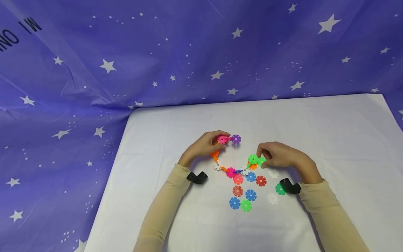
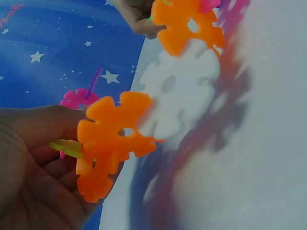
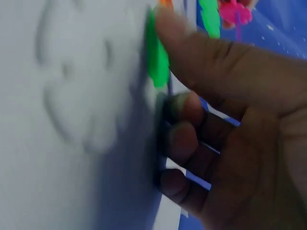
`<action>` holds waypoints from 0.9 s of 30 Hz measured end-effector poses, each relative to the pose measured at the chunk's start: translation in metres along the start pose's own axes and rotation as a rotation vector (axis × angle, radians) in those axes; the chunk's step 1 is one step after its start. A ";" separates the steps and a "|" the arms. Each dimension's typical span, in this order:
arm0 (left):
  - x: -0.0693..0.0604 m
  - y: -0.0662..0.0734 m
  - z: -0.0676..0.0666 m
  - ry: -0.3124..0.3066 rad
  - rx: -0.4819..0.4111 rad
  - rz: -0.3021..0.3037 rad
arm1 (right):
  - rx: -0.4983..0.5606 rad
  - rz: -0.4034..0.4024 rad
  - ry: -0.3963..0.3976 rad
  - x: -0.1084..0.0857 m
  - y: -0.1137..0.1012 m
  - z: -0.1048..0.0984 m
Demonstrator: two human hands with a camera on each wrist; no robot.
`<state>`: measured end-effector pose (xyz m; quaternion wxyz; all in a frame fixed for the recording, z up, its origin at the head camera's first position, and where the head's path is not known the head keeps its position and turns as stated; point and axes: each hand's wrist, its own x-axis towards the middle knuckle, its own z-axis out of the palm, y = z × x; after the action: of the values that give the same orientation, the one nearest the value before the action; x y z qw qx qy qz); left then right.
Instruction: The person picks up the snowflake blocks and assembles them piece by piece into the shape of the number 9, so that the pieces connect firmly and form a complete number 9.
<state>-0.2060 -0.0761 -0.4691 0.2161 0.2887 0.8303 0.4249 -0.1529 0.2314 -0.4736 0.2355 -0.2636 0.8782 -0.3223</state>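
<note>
A curved chain of notched plastic interlocking discs hangs between my two hands in the head view. My left hand (image 1: 206, 144) grips its left end, near a pink disc (image 1: 221, 139), with a purple disc (image 1: 236, 139) jutting out beyond. In the left wrist view, an orange disc (image 2: 100, 120) sits by the left fingers, joined to a white disc (image 2: 194, 88). At the chain's other end my right hand (image 1: 278, 154) pinches a green disc (image 1: 261, 161); the right wrist view shows this green disc (image 3: 158, 57) edge-on against the thumb. Part of the left end is hidden by fingers.
Loose discs lie flat on the white table (image 1: 176, 126) below the chain, among them a red disc (image 1: 261, 181), a blue disc (image 1: 234, 203) and a white disc (image 1: 272, 199). Beneath the right wrist's black mount (image 1: 290, 186) is a partly covered dark green disc (image 1: 279, 189). A starry curtain (image 1: 189, 52) hangs behind.
</note>
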 end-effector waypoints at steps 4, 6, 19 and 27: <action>0.000 -0.001 0.001 0.012 0.000 -0.002 | -0.033 0.027 0.018 0.003 -0.002 0.001; 0.000 -0.001 0.001 0.018 0.005 0.007 | -0.019 0.049 0.048 0.004 0.000 0.001; 0.003 0.008 0.008 0.015 0.003 0.042 | -0.020 0.022 0.285 0.011 0.011 0.002; 0.004 0.012 0.013 -0.033 -0.019 0.080 | 0.039 -0.038 0.470 0.024 -0.011 0.000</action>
<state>-0.1974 -0.0603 -0.4672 0.2152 0.3268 0.8104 0.4361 -0.1679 0.2098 -0.4720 0.0236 -0.1932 0.8973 -0.3962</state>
